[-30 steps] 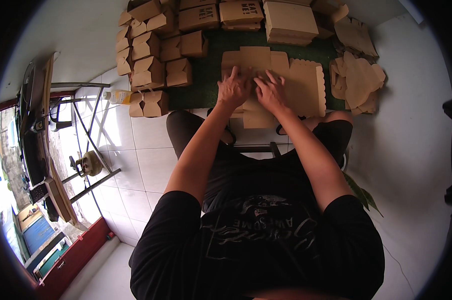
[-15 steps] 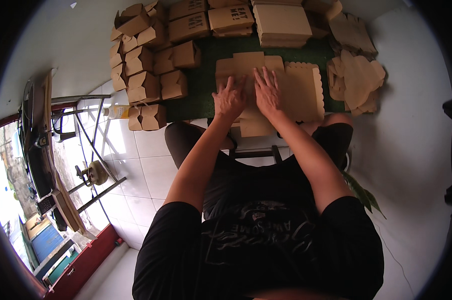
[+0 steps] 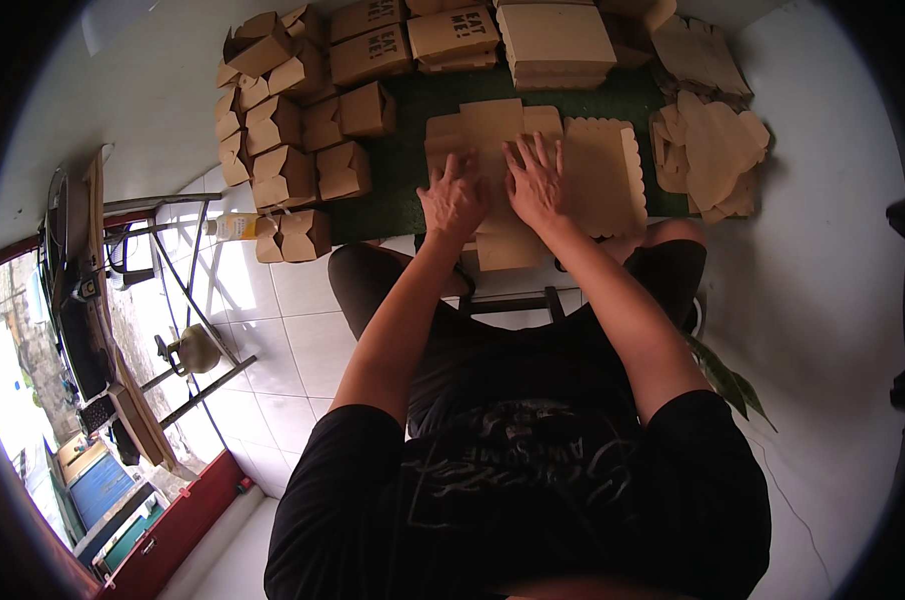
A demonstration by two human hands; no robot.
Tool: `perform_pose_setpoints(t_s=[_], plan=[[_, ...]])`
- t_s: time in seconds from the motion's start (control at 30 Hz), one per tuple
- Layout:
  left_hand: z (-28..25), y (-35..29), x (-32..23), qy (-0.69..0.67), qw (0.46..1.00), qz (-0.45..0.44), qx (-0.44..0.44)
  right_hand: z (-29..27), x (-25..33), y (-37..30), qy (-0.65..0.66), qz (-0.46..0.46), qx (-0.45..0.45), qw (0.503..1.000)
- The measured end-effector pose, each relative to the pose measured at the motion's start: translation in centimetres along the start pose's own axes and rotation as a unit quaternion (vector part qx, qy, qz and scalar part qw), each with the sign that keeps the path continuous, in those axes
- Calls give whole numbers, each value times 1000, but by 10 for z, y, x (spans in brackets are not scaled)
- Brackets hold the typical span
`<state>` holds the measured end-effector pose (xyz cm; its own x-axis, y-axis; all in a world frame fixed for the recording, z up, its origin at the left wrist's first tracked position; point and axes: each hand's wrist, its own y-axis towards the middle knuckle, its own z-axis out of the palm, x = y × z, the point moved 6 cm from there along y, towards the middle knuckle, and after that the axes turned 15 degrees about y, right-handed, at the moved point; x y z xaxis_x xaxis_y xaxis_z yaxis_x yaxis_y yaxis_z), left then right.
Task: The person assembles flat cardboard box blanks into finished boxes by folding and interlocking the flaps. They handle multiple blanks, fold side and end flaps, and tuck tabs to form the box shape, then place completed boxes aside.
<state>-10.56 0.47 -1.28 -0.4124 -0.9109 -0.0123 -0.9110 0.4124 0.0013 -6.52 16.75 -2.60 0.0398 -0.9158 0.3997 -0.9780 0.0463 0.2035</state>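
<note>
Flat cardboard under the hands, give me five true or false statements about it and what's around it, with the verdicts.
1. The left hand is on the flat cardboard. True.
2. Red cloth lies under it. False: the tabletop is green.
3. The scalloped edge is nearer the right hand. True.
4. The bottle is beside folded boxes. True.
5. The right hand grips the bottle. False: it is on the flat cardboard, fingers spread.

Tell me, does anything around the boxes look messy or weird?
Yes, a bit: the loose cardboard pieces at the right lie at uneven angles, unlike the neat cardboard stack at the far side. Nothing looks spilled.
</note>
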Motion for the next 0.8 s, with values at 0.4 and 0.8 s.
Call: perform_pose_setpoints(t_s=[0.4, 0.8], plan=[[-1, 0, 5, -14, 1000, -9, -5, -16, -21, -6, 19, 28, -52, 998], [5, -2, 3, -11, 1000, 0, 16, 16, 28, 14, -13, 75, 78, 994]])
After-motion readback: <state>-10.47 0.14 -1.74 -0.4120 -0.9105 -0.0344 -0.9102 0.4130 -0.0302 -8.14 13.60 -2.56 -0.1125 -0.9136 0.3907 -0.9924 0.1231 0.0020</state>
